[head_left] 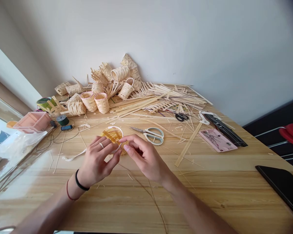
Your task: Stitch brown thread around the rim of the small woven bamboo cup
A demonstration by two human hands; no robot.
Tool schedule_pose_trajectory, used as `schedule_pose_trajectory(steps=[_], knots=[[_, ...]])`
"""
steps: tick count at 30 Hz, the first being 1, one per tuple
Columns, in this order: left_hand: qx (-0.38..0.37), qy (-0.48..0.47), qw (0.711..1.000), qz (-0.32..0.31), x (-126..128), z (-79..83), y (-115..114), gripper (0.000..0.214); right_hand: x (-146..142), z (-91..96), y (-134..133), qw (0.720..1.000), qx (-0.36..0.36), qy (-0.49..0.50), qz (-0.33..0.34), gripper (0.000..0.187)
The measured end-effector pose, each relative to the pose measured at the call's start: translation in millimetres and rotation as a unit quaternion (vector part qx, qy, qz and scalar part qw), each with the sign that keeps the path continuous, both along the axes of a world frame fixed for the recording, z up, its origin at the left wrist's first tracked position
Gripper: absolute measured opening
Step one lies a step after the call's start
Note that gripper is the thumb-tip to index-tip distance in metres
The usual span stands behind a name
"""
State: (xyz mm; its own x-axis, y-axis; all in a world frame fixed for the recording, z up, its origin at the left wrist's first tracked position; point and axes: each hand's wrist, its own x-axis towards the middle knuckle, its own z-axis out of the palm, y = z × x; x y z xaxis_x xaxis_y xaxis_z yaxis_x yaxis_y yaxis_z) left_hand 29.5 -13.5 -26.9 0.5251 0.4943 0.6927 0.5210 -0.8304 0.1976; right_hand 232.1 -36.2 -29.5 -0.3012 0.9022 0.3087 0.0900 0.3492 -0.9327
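My left hand [97, 159] is wrapped round a small woven basket [112, 134] of yellowish strips with a white-bound rim. The fingers hide much of it. At the rim's right side my right hand [144, 156] pinches with thumb and forefinger; what sits between those fingertips is too small to make out. A white ribbon [74, 158] trails out to the left of the basket. Brown thread [146, 190] runs from beneath the hands down to the table's front edge. Just beyond my right hand lie scissors with pale handles [155, 136].
Woven baskets [102, 102] and loose bamboo strips [146, 104] are heaped along the wall. A pink bin [33, 122] and thread spools [62, 120] stand left. Black-handled scissors [182, 117], a pink tray [217, 139] and a dark tablet-like object [280, 188] lie right.
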Motion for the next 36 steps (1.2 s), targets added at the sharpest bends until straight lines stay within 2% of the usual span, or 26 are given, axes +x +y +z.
schedule_pose_trajectory(steps=[4,14,18,23,28,31,36], knots=[[0.004,0.002,1.000,0.000,1,1.5,0,0.010,-1,1.7,0,1.000,0.010,-0.018,-0.014,0.022],[0.013,0.008,1.000,-0.007,0,1.7,-1,0.010,-4,2.8,-2,0.992,0.097,-0.062,-0.061,0.021],[0.010,0.017,1.000,-0.022,2,1.8,-2,0.010,-3,2.8,-3,0.983,0.136,-0.076,-0.097,0.017],[0.010,0.028,0.999,-0.031,3,3.2,-4,0.010,-2,5.2,-4,0.978,0.143,-0.104,-0.111,0.017],[0.018,0.032,0.999,-0.029,4,2.7,-4,0.010,-2,7.2,-4,0.962,0.184,-0.149,-0.137,0.017],[0.021,0.045,0.998,-0.032,4,1.2,-5,0.010,1,11.5,-4,0.971,0.151,-0.142,-0.119,0.017],[0.020,0.060,0.997,-0.045,5,0.2,-8,0.009,7,16.9,-5,0.994,0.037,-0.081,-0.070,0.016]])
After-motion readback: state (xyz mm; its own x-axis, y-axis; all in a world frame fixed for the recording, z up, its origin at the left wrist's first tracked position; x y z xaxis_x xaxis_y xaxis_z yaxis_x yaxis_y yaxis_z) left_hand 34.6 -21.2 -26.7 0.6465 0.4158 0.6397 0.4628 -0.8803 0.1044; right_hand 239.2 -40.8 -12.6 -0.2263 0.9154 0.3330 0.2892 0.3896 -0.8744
